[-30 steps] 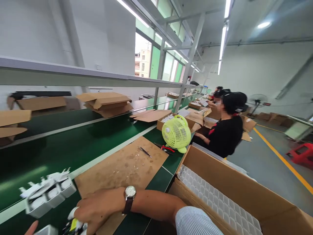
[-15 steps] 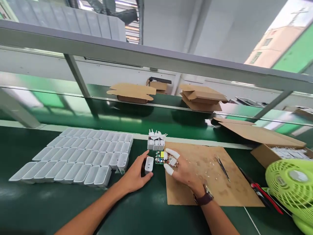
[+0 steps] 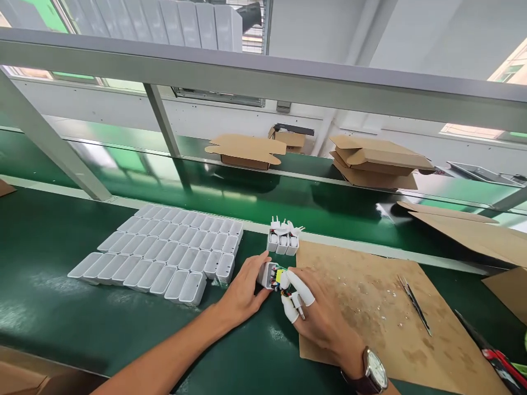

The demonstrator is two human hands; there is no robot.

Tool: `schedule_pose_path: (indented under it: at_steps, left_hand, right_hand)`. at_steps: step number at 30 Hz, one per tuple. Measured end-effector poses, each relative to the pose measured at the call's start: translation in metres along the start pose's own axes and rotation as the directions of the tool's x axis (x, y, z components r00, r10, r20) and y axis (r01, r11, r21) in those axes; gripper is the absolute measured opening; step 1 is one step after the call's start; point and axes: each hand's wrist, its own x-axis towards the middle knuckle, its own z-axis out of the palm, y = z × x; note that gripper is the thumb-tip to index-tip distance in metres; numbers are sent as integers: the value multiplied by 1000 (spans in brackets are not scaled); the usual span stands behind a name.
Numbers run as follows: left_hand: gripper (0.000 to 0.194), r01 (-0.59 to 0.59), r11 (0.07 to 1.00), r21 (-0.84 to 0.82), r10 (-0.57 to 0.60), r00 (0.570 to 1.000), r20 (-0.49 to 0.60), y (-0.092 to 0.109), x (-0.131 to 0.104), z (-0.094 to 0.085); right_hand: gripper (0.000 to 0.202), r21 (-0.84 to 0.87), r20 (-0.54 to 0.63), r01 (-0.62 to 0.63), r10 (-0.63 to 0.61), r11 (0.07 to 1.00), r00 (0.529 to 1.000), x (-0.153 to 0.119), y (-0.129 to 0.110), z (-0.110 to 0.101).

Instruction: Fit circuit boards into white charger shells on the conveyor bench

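My left hand (image 3: pixel 246 286) is closed around a small white plastic charger housing (image 3: pixel 265 274), its open end tilted toward the right. In my right hand (image 3: pixel 317 307), with white finger cots on thumb and fingers, is a circuit board (image 3: pixel 279 276) with a yellow transformer. The board's left end is at the housing's mouth; how far inside it sits I cannot tell. A white plug piece (image 3: pixel 297 303) hangs by the right fingers, beside the board. Just behind stand a few white housings (image 3: pixel 282 243) with plug pieces and wires on top.
Rows of open white housings (image 3: pixel 164 249) cover the table's left part. Right of my hands lies a stained cardboard sheet (image 3: pixel 362 296) with tweezers (image 3: pixel 414 305) on it. Red-handled pliers (image 3: pixel 494 354) lie at the far right. Cardboard boxes (image 3: pixel 374 159) stand on the shelf behind.
The housing has been lifted and tipped toward the board. My right hand has brought the board left to the housing's opening. The view has shifted, so everything appears moved sideways.
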Motion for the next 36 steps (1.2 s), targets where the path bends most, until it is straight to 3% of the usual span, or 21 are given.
schedule_pose_path:
  at_steps: [17, 23, 36]
  left_hand:
    - [81, -86, 995, 58, 84, 996, 38, -1, 0, 1]
    - [81, -86, 995, 52, 83, 995, 54, 1, 1, 0]
    - [80, -80, 995, 65, 77, 995, 59, 2, 1, 0]
  right_hand:
    - [64, 41, 72, -63, 60, 997, 996, 2, 0, 0]
    - [69, 57, 111, -92, 85, 994, 990, 4, -2, -2]
    - [80, 94, 73, -93, 87, 991, 994, 2, 3, 0]
